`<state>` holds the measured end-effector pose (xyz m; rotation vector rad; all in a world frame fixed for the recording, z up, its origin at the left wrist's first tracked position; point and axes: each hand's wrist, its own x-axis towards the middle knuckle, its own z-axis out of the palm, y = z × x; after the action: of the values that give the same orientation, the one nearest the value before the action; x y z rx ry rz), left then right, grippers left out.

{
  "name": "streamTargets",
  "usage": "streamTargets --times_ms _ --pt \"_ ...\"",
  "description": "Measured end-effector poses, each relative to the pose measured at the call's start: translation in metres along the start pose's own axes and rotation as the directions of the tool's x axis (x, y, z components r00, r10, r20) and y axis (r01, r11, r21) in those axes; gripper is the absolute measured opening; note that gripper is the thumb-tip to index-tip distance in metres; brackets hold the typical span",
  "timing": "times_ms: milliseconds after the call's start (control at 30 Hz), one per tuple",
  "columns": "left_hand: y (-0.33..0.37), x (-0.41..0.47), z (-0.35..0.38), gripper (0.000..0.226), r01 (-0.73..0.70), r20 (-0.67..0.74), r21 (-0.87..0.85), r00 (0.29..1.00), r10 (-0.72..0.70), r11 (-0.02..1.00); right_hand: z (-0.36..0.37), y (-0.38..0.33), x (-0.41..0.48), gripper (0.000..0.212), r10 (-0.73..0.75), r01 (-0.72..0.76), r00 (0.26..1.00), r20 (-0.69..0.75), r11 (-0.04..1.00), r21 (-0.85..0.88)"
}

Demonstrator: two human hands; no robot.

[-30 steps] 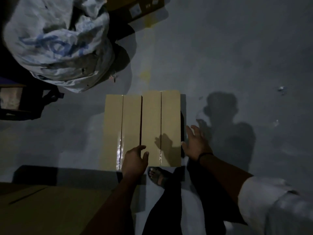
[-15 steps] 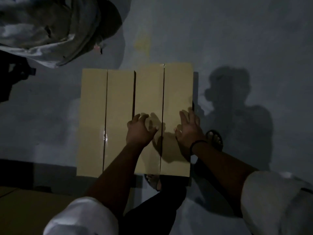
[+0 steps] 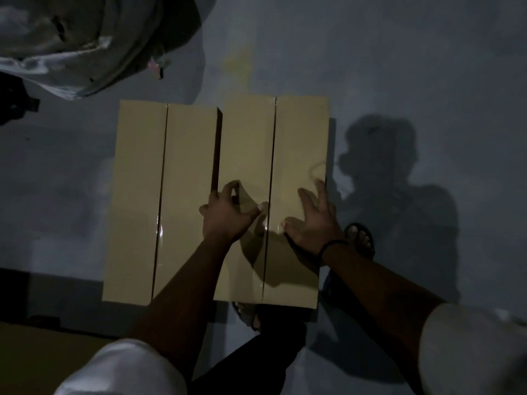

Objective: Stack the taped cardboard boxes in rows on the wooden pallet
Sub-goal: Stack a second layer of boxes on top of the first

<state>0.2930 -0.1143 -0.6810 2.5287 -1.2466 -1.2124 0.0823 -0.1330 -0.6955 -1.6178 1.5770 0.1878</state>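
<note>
Left hand (image 3: 228, 215) curled, hooking right box (image 3: 248, 143) edge; right hand (image 3: 313, 220) flat on top — fingers spread

We are seeing tan cardboard boxes (image 3: 188, 166), smooth and matt, with clear tape (image 3: 160, 232) glinting glossily along their seams. We are also noticing the grey floor (image 3: 427, 67) looking like dull, blotchy concrete, the pale sack (image 3: 71, 38) looking crinkled, and the sleeves (image 3: 122, 369) showing soft white cloth.
</note>
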Motion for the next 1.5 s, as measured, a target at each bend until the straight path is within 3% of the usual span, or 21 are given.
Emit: streamTargets --times_ms 167,300,400,500,667,867,1067,1200,1500 --pt "0.023 -0.024 -0.024 0.088 0.024 0.064 -0.061 0.998 -0.02 0.998 -0.032 -0.012 -0.025 0.091 0.055 -0.055 0.998 -0.002 0.998 0.037" --pt "0.064 -0.09 -0.067 0.073 -0.027 0.002 -0.226 1.0 0.028 0.974 -0.087 -0.034 -0.078 0.087 0.087 -0.088 0.993 -0.083 0.996 -0.007" --pt "0.094 -0.15 -0.114 0.083 -0.125 -0.066 -0.298 0.992 0.11 0.946 -0.139 -0.063 -0.133 0.087 0.093 -0.098 0.985 -0.145 0.995 -0.025" --pt "0.118 -0.221 -0.168 0.096 -0.226 -0.149 -0.253 0.97 0.193 0.941 -0.19 -0.105 -0.197 0.097 0.004 -0.042 0.972 -0.235 0.987 -0.156" --pt "0.143 -0.338 -0.256 0.1 -0.28 -0.252 -0.175 0.94 0.232 0.944 -0.264 -0.192 -0.299 0.099 -0.131 0.027 0.934 -0.333 0.954 -0.299" --pt "0.138 -0.443 -0.32 0.087 -0.206 -0.444 -0.133 0.887 0.127 0.969 -0.308 -0.268 -0.385 0.092 -0.39 0.21 0.844 -0.37 0.873 -0.44" --pt "0.124 -0.526 -0.333 0.087 -0.097 -0.635 -0.254 0.767 -0.09 0.962 -0.309 -0.297 -0.444 0.084 -0.628 0.414 0.71 -0.318 0.738 -0.533" --pt "0.122 -0.589 -0.32 0.082 -0.05 -0.734 -0.369 0.629 -0.258 0.928 -0.304 -0.307 -0.483 0.082 -0.742 0.552 0.634 -0.215 0.63 -0.546" --pt "0.07 -0.728 -0.276 0.086 0.194 -0.79 -0.453 0.364 -0.492 0.87 -0.25 -0.316 -0.596 0.076 -0.917 0.796 0.398 0.021 0.334 -0.504"
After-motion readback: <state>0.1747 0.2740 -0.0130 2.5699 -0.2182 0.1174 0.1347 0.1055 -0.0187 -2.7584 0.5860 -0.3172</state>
